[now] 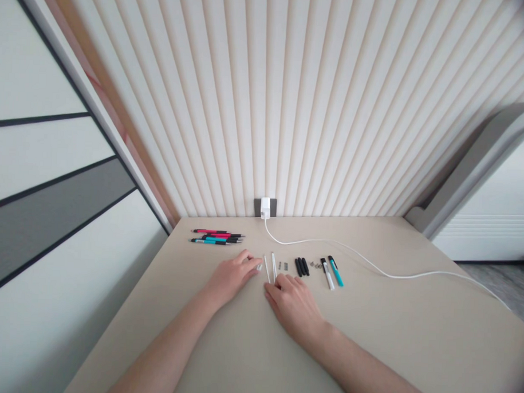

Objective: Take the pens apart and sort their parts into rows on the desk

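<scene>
Through the head camera, my only view, I have both hands over the middle of the desk (222, 355), nearer its far edge than the corners. The left hand (231, 278) has its fingertips at a small pale piece (259, 267); its fingers are bent, but I cannot tell whether that grip is pinching or merely touching. The right hand (293, 303) is curled at the near ends of some slim white rods (274, 266), which point toward the far edge; whether its grip has closed on one, I cannot tell either.

I judge the rods light, smooth and fairly stiff, apt to roll and perhaps to bend if squeezed; I would take one near mid-length, between two fingertips. The pale piece looks light, and easily flicked away.

Toward the right edge lie small grey pieces (282, 266), black sleeves (302, 267), tiny metal bits (316, 265), a white barrel (329, 277) and a teal barrel (335, 272). Pens (215, 237) lie near the far left corner.

The right fingers hide the rods' near ends, the left fingertips partly cover the pale piece, and the metal bits are too small to make out.
</scene>
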Tool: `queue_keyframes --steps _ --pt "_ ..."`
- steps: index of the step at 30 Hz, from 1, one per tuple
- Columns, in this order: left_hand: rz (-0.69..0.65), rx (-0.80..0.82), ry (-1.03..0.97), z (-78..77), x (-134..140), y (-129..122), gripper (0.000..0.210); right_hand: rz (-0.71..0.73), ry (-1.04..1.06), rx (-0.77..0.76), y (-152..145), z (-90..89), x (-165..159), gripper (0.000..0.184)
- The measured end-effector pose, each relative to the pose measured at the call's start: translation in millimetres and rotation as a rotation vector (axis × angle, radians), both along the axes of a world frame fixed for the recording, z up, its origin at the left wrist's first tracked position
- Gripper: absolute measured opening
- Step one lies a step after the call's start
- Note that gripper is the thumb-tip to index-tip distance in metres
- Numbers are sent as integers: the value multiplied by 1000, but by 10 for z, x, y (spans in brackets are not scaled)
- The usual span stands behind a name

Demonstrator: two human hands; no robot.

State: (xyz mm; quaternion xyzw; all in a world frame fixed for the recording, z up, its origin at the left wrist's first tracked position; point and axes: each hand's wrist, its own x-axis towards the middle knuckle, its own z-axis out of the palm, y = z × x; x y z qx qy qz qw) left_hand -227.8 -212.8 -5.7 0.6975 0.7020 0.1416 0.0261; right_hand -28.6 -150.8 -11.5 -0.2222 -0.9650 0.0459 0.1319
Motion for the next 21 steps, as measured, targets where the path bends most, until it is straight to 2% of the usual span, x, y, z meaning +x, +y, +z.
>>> queue_keyframes --steps 10,21 --pt "-53 -12 59 9 16 -17 28 -57 19 -33 -1 106 49 14" --pt "-45 -21 69 14 29 -6 26 -82 36 -21 -18 73 46 15"
